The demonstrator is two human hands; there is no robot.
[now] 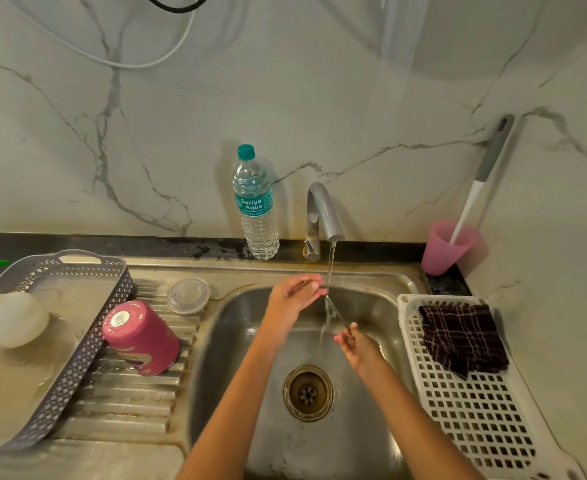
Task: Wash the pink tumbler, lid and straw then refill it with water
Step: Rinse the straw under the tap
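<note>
Your pink tumbler point(141, 337) stands mouth-down on the ribbed drainboard point(129, 410), sticker on its upturned base. Clear lid point(189, 295) lies flat just behind it, apart. Thin clear straw point(335, 311) slants between your left hand point(297, 292) and right hand point(358, 344), ends pinched.

Sink point(236, 341): stainless steel, dull, water-stained, ribbed drainboard. Tap point(321, 209): brushed metal, satin. Pink tumbler point(143, 337): smooth, slight sheen. Lid point(189, 295): clear plastic. Straw point(337, 311): thin, wet, material unclear. Bottle point(255, 209): clear ribbed plastic. Basket point(105, 327): grey matt perforated plastic. Tray point(475, 410): white plastic lattice. Cloth point(462, 337): dark checked woven fabric. Wall point(320, 98): glossy, marble-look.
</note>
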